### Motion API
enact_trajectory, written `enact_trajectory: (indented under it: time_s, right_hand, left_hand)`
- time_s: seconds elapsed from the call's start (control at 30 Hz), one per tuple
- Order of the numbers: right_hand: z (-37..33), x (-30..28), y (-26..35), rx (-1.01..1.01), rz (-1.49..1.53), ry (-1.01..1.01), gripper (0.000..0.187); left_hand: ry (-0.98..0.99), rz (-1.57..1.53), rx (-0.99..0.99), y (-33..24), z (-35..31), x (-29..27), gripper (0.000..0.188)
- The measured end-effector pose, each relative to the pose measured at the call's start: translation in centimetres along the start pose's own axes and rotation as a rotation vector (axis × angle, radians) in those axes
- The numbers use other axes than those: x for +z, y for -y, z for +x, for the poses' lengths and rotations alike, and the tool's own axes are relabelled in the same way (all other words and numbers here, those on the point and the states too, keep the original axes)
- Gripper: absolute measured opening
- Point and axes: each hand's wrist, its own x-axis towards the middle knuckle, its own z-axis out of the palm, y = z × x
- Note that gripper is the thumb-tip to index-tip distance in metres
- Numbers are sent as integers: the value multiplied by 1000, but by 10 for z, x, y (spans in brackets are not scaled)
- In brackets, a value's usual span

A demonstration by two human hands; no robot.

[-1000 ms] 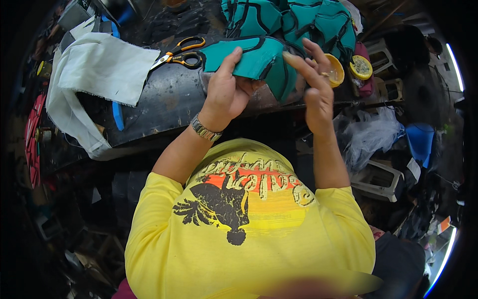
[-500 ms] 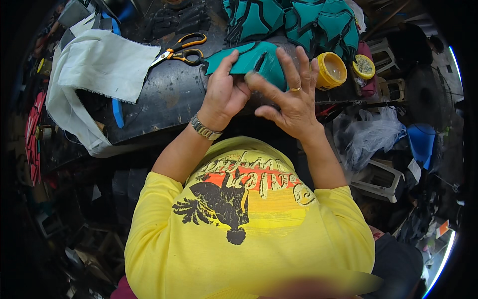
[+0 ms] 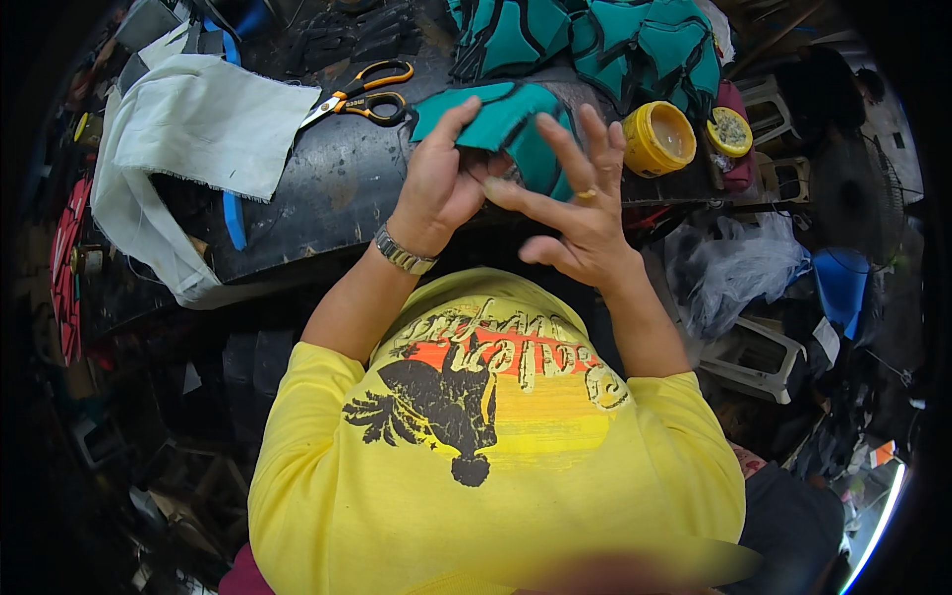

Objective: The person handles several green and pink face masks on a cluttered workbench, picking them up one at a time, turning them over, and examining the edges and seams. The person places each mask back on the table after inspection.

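My left hand [image 3: 441, 183] grips a teal fabric piece with black trim [image 3: 501, 121], its thumb lying over the near left corner and its fingers beneath. The piece bends over the bench edge side of my hands, with part of its underside showing. My right hand [image 3: 580, 203] has its fingers spread; the tip of its index finger touches the near edge of the piece close to my left fingers. Right of it stands an open yellow tub [image 3: 658, 139] of pale paste. Orange-and-black scissors [image 3: 362, 94] lie just left of the piece.
On the dark bench [image 3: 332, 188] a whitish cloth [image 3: 208, 124] drapes over the left front edge. Stacked teal pieces [image 3: 650, 50] lie at the back right. A yellow lid [image 3: 730, 132] sits beyond the tub. Below right are plastic bags [image 3: 734, 268] and a stool [image 3: 754, 357].
My right index finger has moved slightly down and left along the piece's near edge. The teal piece has tilted, its right part now bending more, and the right fingers have shifted a little.
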Motion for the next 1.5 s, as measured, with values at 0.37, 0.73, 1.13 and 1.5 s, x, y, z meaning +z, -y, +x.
enact_trajectory:
  time_s: [0.37, 0.73, 1.13, 1.5]
  right_hand:
    - [26, -15, -10, 666, 1170, -135, 75]
    - [23, -9, -16, 643, 1152, -225, 64]
    - [19, -2, -18, 427, 559, -229, 51]
    - [2, -2, -21, 583, 644, -401, 31]
  left_hand:
    - [141, 443, 187, -3, -22, 17, 45]
    - [184, 526, 120, -2, -25, 8, 39]
    - [214, 431, 87, 0, -18, 9, 60]
    - [232, 331, 104, -6, -16, 7, 70]
